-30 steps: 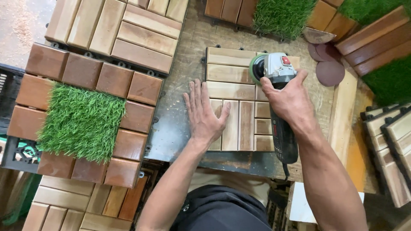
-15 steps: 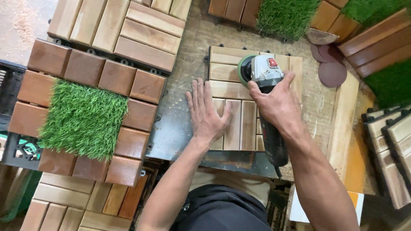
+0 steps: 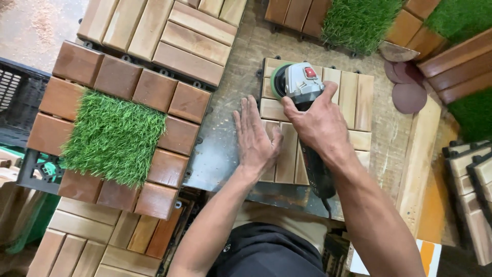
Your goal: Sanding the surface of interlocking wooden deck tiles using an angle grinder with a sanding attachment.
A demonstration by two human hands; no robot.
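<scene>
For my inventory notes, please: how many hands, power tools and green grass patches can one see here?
Hands: 2 (left hand, right hand)
Angle grinder: 1
Grass patches: 4
Total: 7

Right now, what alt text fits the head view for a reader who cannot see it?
A person's right hand holds an angle grinder on a pale wooden deck tile, while the left hand lies flat on the tile's left edge. Stacked brown tiles framing an artificial grass square sit to the left.
</scene>
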